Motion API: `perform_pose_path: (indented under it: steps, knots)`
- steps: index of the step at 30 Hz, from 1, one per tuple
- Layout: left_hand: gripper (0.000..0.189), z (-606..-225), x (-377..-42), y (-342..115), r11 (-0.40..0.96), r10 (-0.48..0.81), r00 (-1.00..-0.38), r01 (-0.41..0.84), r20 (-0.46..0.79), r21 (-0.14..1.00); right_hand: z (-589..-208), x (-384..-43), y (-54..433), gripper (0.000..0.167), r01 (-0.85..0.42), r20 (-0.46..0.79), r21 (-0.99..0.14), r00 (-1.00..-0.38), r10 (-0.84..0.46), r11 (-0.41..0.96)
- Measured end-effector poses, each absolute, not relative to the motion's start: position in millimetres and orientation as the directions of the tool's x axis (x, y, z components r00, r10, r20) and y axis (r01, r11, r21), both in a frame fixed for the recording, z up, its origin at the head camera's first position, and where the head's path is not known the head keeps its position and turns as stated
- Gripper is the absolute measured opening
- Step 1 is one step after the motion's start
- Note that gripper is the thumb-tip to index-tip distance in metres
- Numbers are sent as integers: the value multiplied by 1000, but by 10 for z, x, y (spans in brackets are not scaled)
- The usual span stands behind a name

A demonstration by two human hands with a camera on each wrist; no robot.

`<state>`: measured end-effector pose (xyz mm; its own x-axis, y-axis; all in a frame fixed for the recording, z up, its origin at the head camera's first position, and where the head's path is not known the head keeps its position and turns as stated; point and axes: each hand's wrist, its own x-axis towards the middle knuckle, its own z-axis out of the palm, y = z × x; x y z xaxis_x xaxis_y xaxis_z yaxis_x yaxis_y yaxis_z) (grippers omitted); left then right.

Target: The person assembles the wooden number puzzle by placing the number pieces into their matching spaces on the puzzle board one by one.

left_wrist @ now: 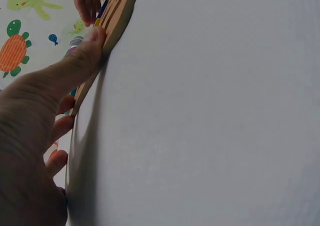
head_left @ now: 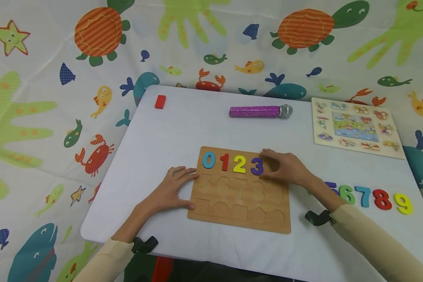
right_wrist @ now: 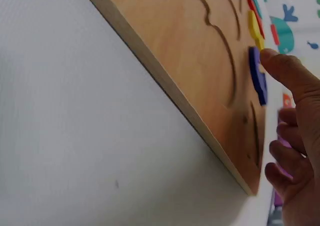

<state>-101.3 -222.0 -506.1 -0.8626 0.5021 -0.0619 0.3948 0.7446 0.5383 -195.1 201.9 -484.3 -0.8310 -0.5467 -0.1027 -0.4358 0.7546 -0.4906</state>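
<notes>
A wooden number board lies on the white table with a blue 0, red 1, yellow 2 and purple 3 along its top row. My left hand rests at the board's left edge, fingers spread, thumb at the lower corner. With my right hand I pinch the purple 3 at its right side, index finger above and thumb below; the right wrist view shows the thumb right at the piece. Below, the board's two lower rows show bare outlined recesses.
To the right lie a green 6, blue 7, red 8 and yellow 9; my right forearm partly hides a purple 5. Farther back are a red block, a purple microphone and a picture puzzle.
</notes>
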Motion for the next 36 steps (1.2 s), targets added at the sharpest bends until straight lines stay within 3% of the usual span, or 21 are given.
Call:
perform_pose_path:
  steps: [8, 14, 17, 23, 36]
  knots:
    - [96, -5056, -1025, -2235, 742, 506, -861, 408, -46, 531, -4627, -1864, 2692, 90, -353, -118, -500, -877, -466, 791]
    - [95, -5048, -1043, -2244, 738, 512, -859, 420, -31, 528, -4648, -1584, 3279, 99, -320, -182, -441, -883, -433, 839]
    - [95, -5043, -1041, -2251, 743, 502, -864, 408, -39, 530, -4718, -1448, 3473, 96, -332, -163, -445, -883, -440, 832]
    - [96, -5020, -1027, -2252, 748, 487, -872, 384, -54, 541, -4811, -1319, 3627, 84, -312, -161, -480, -887, -432, 820]
    - [96, -5094, -1027, -2208, 743, 497, -866, 393, -52, 541, -4881, -1206, 3644, 78, -273, -141, -487, -913, -383, 830]
